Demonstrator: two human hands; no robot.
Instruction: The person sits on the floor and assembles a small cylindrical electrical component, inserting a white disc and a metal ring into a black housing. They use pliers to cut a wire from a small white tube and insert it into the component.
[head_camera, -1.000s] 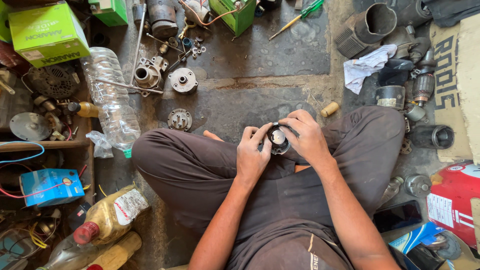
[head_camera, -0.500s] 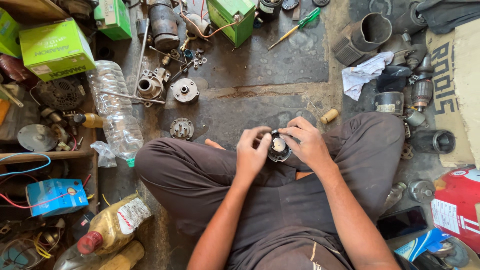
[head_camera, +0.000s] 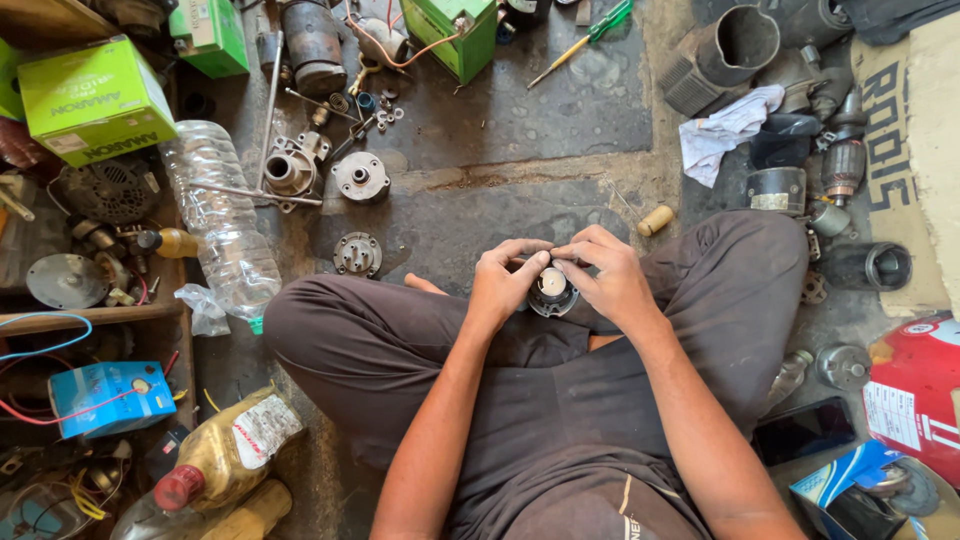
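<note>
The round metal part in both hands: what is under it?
Under the round metal part lie the person's crossed legs in dark trousers. The left hand and right hand cover its sides, so its underside cannot be seen.

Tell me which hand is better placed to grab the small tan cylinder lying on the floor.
Right. The right hand is on the same side as the tan cylinder, which lies just beyond it. The left hand sits farther off, on the other side of the round metal part that both hands hold.

The bottle (head_camera: 222, 222) lies at 9 o'clock from the round part (head_camera: 551, 291); the rag (head_camera: 727, 128) at 1 o'clock, the screwdriver (head_camera: 584, 28) at 12.
</note>
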